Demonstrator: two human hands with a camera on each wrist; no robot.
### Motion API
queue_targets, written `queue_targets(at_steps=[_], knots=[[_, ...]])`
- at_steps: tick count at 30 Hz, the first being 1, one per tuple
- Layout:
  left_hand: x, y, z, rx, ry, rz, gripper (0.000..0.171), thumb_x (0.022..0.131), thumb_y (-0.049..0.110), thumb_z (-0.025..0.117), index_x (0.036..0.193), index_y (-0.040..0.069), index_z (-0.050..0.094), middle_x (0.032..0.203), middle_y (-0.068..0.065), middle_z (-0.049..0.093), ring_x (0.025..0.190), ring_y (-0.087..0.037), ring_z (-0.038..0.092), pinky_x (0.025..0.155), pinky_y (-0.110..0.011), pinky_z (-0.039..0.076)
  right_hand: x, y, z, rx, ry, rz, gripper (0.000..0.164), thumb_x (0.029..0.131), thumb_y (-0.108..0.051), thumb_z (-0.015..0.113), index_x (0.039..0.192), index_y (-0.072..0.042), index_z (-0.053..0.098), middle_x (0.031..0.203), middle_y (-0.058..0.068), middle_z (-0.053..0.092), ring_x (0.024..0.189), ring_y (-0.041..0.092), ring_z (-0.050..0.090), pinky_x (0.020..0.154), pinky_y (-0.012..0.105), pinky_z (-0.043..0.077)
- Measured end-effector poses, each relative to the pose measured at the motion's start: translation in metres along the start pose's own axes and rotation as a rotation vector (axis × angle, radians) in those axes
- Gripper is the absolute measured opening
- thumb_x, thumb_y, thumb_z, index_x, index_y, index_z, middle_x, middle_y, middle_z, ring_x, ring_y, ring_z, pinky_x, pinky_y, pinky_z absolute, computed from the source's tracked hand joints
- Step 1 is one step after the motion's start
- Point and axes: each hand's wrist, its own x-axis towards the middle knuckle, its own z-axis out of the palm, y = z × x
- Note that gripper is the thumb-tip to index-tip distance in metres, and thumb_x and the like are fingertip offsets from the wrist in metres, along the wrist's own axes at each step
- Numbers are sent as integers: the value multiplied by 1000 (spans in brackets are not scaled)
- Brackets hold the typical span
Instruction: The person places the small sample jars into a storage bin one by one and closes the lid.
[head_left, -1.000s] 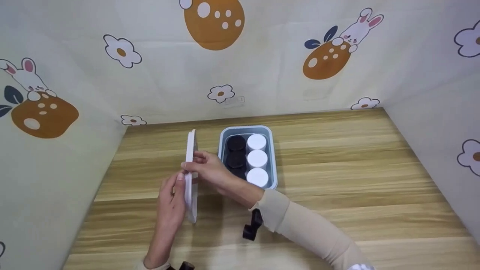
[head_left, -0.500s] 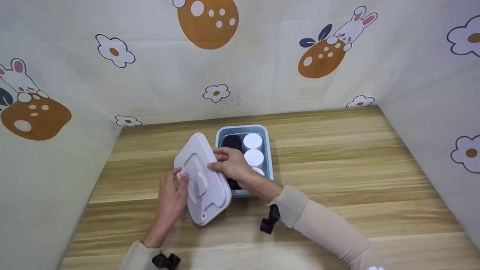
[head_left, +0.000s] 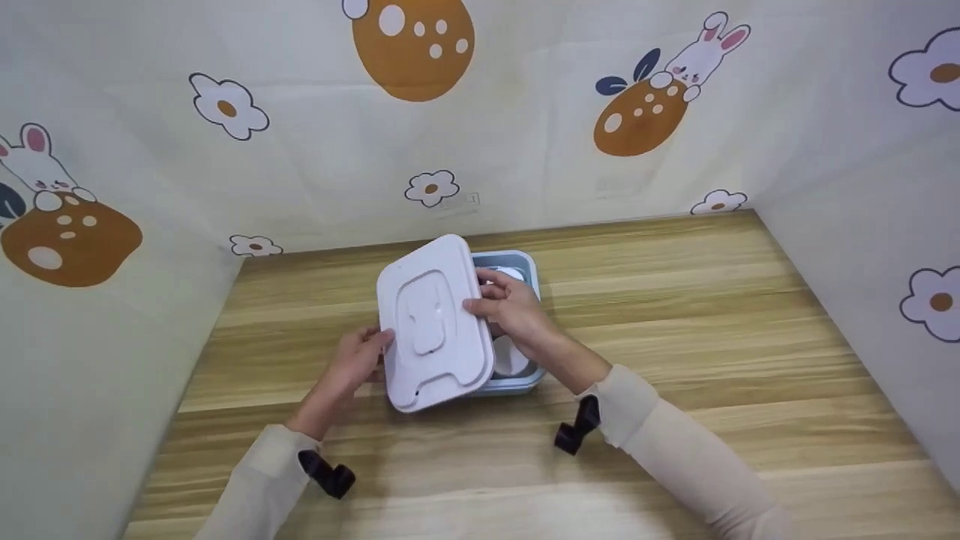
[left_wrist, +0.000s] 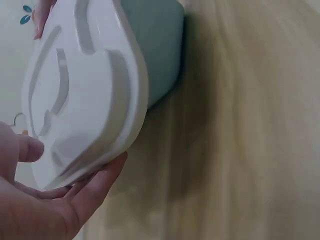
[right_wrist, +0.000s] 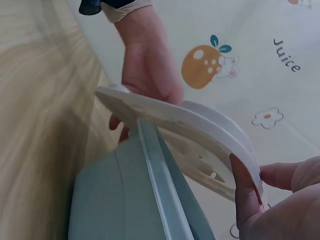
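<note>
A white lid [head_left: 435,322] with a recessed panel on top is held tilted over the left part of a light blue box [head_left: 531,375]. My left hand [head_left: 356,364] grips its left edge, thumb on top and fingers beneath, as the left wrist view shows. On the opposite edge, my right hand [head_left: 517,311] pinches the lid between thumb and fingers. Inside the box, white cylinders [head_left: 511,358] show in part; the lid covers the rest. In the right wrist view the lid's underside is near the rim of the box [right_wrist: 160,185]; I cannot tell whether they touch.
The box stands on a wood-grain table [head_left: 675,337], near its back edge. Patterned cloth walls [head_left: 525,112] with rabbits, oranges and flowers enclose the back and sides. A black wrist mount [head_left: 577,426] is strapped at each sleeve.
The lid has turned from standing on edge to lying nearly flat, top side up. Both hands have carried it right, over the box, covering the black cylinders.
</note>
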Motion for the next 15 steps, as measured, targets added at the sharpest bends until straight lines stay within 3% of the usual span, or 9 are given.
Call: queue_targets(at_steps=[4,8,12,15], knots=[[6,24,2,66,-27,44,56,104,19,47,149,-12,34,132,-31,57,98,-24,66,74,-31,64,0,-5,-15,-43,50,-1,62,92,0,66,149,-8,45,123,14,65,83,13,69,68,29,64],[8,47,7,141,-50,74,57,104,19,50,150,-9,34,130,-30,59,100,-28,67,73,-33,65,-2,-10,-31,-175,108,-22,60,94,-5,65,150,-7,44,131,18,60,91,15,67,71,24,62],[9,62,19,217,-46,65,56,103,21,51,150,-6,38,127,-27,61,94,-25,68,69,-30,65,-6,-11,-44,-324,169,-37,57,95,-11,65,148,-3,46,140,20,57,116,24,63,93,29,59],[9,67,32,264,-46,66,53,101,21,51,145,-7,44,120,-26,64,82,-20,67,64,-28,63,-10,-10,-51,-411,210,-59,56,96,-16,64,146,2,47,148,22,50,137,31,50,114,38,47]])
